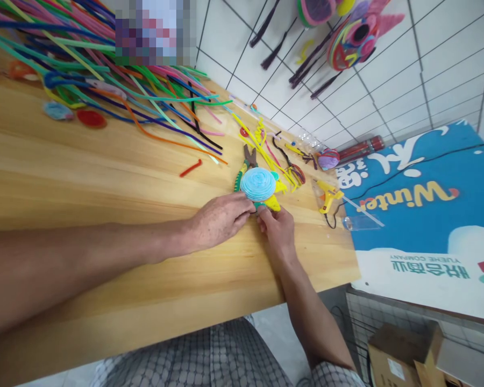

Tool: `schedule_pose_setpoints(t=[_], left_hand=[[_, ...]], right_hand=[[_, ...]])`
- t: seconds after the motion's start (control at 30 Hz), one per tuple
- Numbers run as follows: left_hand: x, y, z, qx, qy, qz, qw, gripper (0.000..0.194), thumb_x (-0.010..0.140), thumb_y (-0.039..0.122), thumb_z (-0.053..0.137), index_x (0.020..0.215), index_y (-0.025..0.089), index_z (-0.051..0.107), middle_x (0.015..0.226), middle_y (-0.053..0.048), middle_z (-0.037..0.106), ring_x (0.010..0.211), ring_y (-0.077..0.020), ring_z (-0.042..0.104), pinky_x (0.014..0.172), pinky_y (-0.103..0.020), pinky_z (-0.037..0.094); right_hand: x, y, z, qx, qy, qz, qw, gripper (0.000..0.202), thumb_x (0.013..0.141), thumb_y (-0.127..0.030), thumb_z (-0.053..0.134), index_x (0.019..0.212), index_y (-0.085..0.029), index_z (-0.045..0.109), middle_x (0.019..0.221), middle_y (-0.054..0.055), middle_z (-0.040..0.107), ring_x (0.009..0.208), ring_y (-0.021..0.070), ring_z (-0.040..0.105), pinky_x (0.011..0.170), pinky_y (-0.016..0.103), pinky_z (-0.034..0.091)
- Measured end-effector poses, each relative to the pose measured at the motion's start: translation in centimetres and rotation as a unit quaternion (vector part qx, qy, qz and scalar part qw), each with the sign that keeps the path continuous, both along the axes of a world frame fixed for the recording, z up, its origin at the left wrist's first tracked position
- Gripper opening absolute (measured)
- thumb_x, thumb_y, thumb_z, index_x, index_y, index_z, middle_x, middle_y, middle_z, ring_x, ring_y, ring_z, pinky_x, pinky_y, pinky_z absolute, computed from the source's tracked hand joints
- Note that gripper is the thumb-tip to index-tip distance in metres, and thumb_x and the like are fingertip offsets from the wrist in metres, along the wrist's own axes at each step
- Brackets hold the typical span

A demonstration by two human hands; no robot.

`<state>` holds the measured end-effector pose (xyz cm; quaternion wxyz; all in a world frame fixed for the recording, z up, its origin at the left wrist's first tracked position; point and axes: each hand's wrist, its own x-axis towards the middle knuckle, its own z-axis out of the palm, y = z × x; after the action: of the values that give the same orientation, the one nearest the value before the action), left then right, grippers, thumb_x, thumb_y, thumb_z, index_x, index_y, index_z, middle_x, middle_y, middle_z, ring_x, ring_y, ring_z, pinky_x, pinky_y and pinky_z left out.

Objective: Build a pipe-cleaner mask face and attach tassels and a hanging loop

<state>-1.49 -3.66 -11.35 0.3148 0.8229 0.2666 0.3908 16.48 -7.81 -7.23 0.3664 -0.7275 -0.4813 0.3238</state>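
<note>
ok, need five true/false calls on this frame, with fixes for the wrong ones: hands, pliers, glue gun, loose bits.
1. The left hand and right hand are both at the blue disc. True.
2. The right hand grips the pliers. False: neither hand grips them; they lie on the table, partly hidden by the blue disc.
3. The glue gun is yellow. True.
4. The short red stem lies inside the big pile of stems. False: it lies apart, on bare wood.
5. The board reads "Summer". False: it reads "Winter".
</note>
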Motion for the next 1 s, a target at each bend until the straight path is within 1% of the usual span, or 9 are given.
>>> schedule_pose_setpoints(t=[0.17,0.3,0.53,0.7,0.8,0.87,0.9,0.97,1.0], left_hand=[[-0.1,-0.1,0.5,0.010,0.008,0.003,1.000,0.021,0.099,0.012,0.050,0.099,0.016,0.070,0.101,-0.010,0.073,0.097,-0.0229,0.070,0.087,-0.036,0.058],[-0.2,-0.1,0.5,0.005,0.003,-0.005,1.000,0.020,0.099,0.012,0.049,0.100,0.016,0.069,0.104,-0.010,0.073,0.099,-0.0227,0.069,0.089,-0.036,0.057],[-0.2,-0.3,0.5,0.010,-0.002,0.013,1.000,0.019,0.098,0.011,0.052,0.107,0.017,0.067,0.105,-0.009,0.072,0.099,-0.0217,0.070,0.088,-0.035,0.058],[-0.4,-0.5,0.7,0.030,0.016,0.036,0.999,0.018,0.100,0.018,0.055,0.115,0.016,0.064,0.111,-0.012,0.072,0.105,-0.0253,0.068,0.093,-0.040,0.057],[-0.6,-0.5,1.3,0.040,0.019,0.051,0.998,0.015,0.098,0.021,0.058,0.109,0.015,0.066,0.111,-0.015,0.070,0.110,-0.0291,0.065,0.098,-0.047,0.053],[-0.8,-0.6,2.1,0.011,0.002,0.054,0.998,0.012,0.097,0.021,0.059,0.102,0.016,0.067,0.105,-0.012,0.070,0.105,-0.0271,0.065,0.094,-0.044,0.053],[-0.9,-0.8,2.6,-0.024,-0.010,0.051,0.998,0.010,0.096,0.021,0.059,0.097,0.016,0.067,0.098,-0.009,0.069,0.097,-0.0244,0.065,0.088,-0.039,0.053],[-0.8,-1.3,3.6,-0.149,-0.024,0.033,0.988,0.014,0.094,0.022,0.059,0.082,0.018,0.065,0.079,-0.002,0.063,0.076,-0.0174,0.061,0.070,-0.030,0.049],[-0.7,-1.6,4.1,-0.237,-0.022,0.023,0.971,0.018,0.093,0.023,0.060,0.076,0.018,0.062,0.069,0.001,0.058,0.065,-0.0142,0.055,0.060,-0.027,0.043]], right_hand=[[0.1,-0.1,0.2,-0.004,0.045,0.015,0.999,0.036,0.083,-0.050,0.071,0.065,-0.020,0.063,0.053,-0.003,0.057,0.046,0.0100,0.042,0.049,0.027,0.032],[0.2,-0.3,0.5,0.001,0.082,0.026,0.996,0.039,0.084,-0.055,0.069,0.069,-0.019,0.064,0.060,-0.001,0.061,0.049,0.0100,0.045,0.048,0.026,0.034],[0.0,-0.6,0.2,0.043,0.093,0.006,0.995,0.029,0.085,-0.049,0.073,0.085,-0.022,0.062,0.063,-0.004,0.060,0.049,0.0109,0.049,0.046,0.025,0.035],[-0.2,-0.3,0.0,0.045,0.091,-0.002,0.995,0.027,0.083,-0.046,0.072,0.079,-0.021,0.062,0.060,-0.005,0.058,0.047,0.0105,0.046,0.045,0.025,0.034],[-0.2,-0.1,-0.1,0.039,0.089,-0.006,0.995,0.028,0.080,-0.046,0.072,0.073,-0.021,0.063,0.059,-0.004,0.060,0.047,0.0101,0.045,0.046,0.025,0.035],[-0.3,0.1,-0.2,0.038,0.085,-0.008,0.996,0.028,0.077,-0.047,0.072,0.071,-0.020,0.063,0.058,-0.004,0.060,0.047,0.0105,0.046,0.047,0.026,0.037],[-0.3,0.1,-0.2,0.037,0.085,-0.007,0.996,0.029,0.076,-0.047,0.072,0.071,-0.020,0.064,0.058,-0.004,0.061,0.048,0.0109,0.046,0.048,0.026,0.038],[-0.3,0.2,-0.2,0.034,0.088,-0.003,0.996,0.030,0.076,-0.049,0.072,0.072,-0.020,0.065,0.058,-0.003,0.062,0.049,0.0118,0.049,0.050,0.026,0.041],[-0.3,0.2,-0.1,0.032,0.089,0.002,0.996,0.030,0.076,-0.049,0.071,0.073,-0.020,0.065,0.058,-0.003,0.064,0.050,0.0121,0.050,0.050,0.026,0.042]])
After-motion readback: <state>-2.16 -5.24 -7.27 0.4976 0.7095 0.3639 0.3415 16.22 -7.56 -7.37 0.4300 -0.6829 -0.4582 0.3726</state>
